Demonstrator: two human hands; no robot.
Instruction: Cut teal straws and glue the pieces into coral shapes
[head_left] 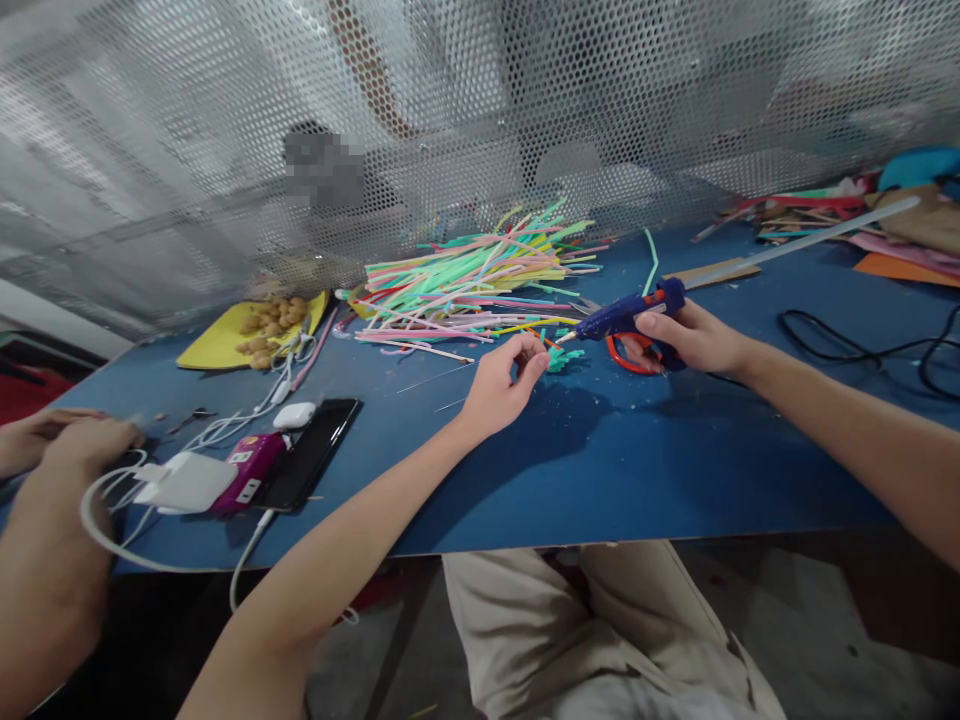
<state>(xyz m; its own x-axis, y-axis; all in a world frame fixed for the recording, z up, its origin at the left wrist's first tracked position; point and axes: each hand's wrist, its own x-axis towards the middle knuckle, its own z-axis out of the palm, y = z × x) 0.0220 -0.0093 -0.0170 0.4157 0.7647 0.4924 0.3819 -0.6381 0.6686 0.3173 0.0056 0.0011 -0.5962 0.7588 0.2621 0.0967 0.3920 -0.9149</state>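
Note:
My right hand (697, 338) is wrapped round the handle of a dark blue glue gun (626, 315). A long translucent glue stick (810, 240) juts from the gun's back end. The nozzle points left at a small cluster of short teal pipe cleaner pieces (564, 358). My left hand (506, 382) is closed in a pinch at the cluster's left side; the fingers partly hide what they grip. I cannot tell whether the cluster touches the table. Red-handled scissors (626, 362) lie beneath the glue gun. Behind both hands spreads a pile of pastel pipe cleaners (480, 270).
A black phone (319, 450), a purple power adapter (251, 470), a white charger (196, 483) and cables lie left. Another person's hands (82, 440) rest at the far left. Brown balls sit on yellow sheet (206, 340). A black cord (847, 345) lies right; perforated metal mesh (450, 120) stands behind.

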